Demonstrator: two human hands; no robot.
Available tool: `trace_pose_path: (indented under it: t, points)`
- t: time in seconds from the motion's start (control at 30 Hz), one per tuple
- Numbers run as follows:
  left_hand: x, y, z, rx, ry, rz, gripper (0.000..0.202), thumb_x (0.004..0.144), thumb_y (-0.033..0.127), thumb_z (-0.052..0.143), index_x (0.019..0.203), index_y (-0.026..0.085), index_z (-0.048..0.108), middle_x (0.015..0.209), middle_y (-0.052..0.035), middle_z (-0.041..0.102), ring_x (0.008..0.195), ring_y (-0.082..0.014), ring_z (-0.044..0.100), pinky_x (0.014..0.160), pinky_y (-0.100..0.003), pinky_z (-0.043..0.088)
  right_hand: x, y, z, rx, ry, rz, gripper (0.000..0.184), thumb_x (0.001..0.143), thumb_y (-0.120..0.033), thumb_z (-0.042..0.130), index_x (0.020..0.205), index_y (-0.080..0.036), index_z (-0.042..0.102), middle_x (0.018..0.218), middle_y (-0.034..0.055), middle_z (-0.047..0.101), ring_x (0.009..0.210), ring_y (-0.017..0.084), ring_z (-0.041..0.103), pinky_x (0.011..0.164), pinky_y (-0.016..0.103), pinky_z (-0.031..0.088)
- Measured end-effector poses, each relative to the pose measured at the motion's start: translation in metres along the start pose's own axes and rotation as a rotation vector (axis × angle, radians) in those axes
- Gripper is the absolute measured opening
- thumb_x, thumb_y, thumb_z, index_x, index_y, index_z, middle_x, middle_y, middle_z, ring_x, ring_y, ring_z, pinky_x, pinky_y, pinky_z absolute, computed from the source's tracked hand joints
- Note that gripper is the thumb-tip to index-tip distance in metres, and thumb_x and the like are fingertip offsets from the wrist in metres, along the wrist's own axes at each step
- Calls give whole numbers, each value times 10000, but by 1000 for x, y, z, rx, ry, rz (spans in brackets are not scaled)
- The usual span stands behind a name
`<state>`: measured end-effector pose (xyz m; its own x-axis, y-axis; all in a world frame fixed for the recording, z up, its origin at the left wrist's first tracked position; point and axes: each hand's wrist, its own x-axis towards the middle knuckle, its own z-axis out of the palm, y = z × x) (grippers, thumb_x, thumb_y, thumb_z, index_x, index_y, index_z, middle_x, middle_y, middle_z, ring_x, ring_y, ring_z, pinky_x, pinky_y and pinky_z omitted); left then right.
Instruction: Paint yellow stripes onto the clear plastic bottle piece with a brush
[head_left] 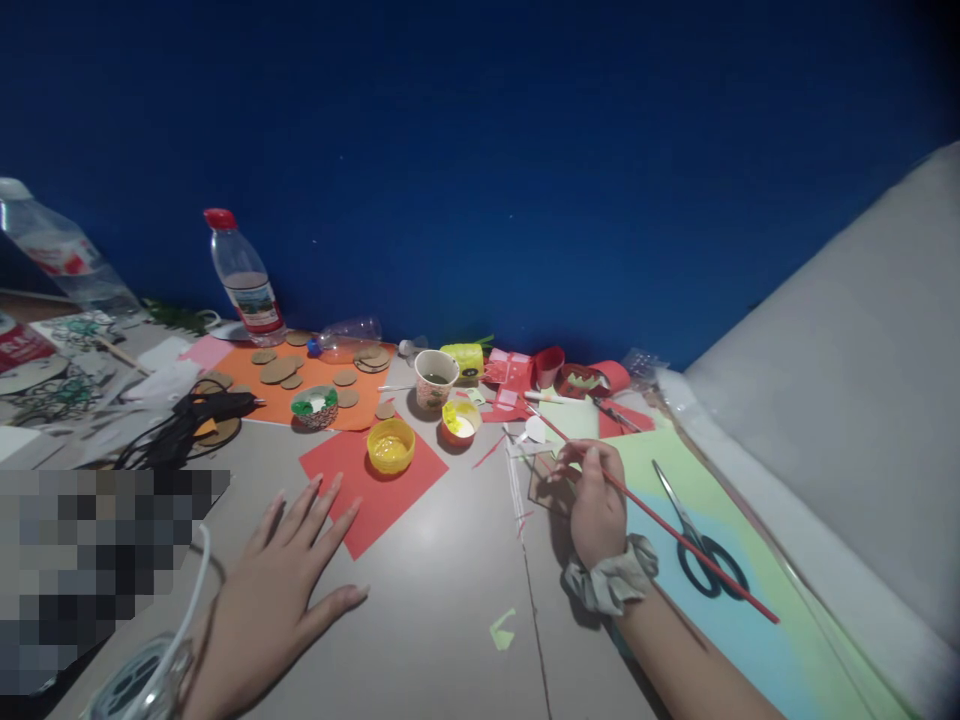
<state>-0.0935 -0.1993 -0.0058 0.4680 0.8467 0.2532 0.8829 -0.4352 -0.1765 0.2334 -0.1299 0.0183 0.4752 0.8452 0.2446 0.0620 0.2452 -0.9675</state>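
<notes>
My left hand (281, 585) lies flat on the table, fingers spread, with its fingertips at the edge of a square of red paper (397, 500). Between the thumb and fingers of my right hand (596, 500) is a long, slender red paintbrush (694, 550); its thin end points forward and left, too small to make out clearly. A yellow cap-like cup (391, 447) with yellow paint stands on the red paper. Beside it sits a small cup of white and yellow paint (459, 424). Behind these is a patterned paper cup (435, 380) of dark liquid.
Scissors (701, 560) lie on green-blue paper (667, 620) at right. Cardboard discs (278, 370) rest on orange paper (247, 360). A glue gun (217, 402), a red-capped bottle (246, 280) and a larger bottle (71, 255) stand left. A blue wall (480, 180) closes the back.
</notes>
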Motion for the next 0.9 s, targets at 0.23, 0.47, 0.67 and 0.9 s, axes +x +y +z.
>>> trace_pose_path:
  t: [0.23,0.47,0.67,0.9]
  points:
    - [4,-8,2,-37,-35,-9,691,817,668,415,1383,274,428,1470,-64,385,1355,-297,346,1081,-502,228,0,1,2,4,15,-11,281,867,-481,495,846,-205,543,711,-32,552,521,60,530,460,176,479]
    - [7,-13,8,-90,-88,-46,694,819,668,410,1396,282,407,1496,-61,341,1382,-292,295,1103,-504,208,0,1,1,-1,7,-15,292,865,-493,492,856,-206,544,730,-27,555,533,64,535,457,178,480]
    - [12,-13,10,-103,-107,-44,713,827,668,391,1406,254,388,1504,-84,315,1376,-278,314,1111,-505,211,0,0,2,-7,8,-1,292,867,-491,489,849,-204,544,700,-32,550,532,64,536,475,176,487]
    - [20,-14,11,-123,-148,-62,752,824,677,382,1431,234,342,1515,-106,282,1377,-281,312,1116,-493,224,0,1,1,-9,11,8,284,871,-485,485,860,-208,546,710,-31,556,537,64,538,477,171,485]
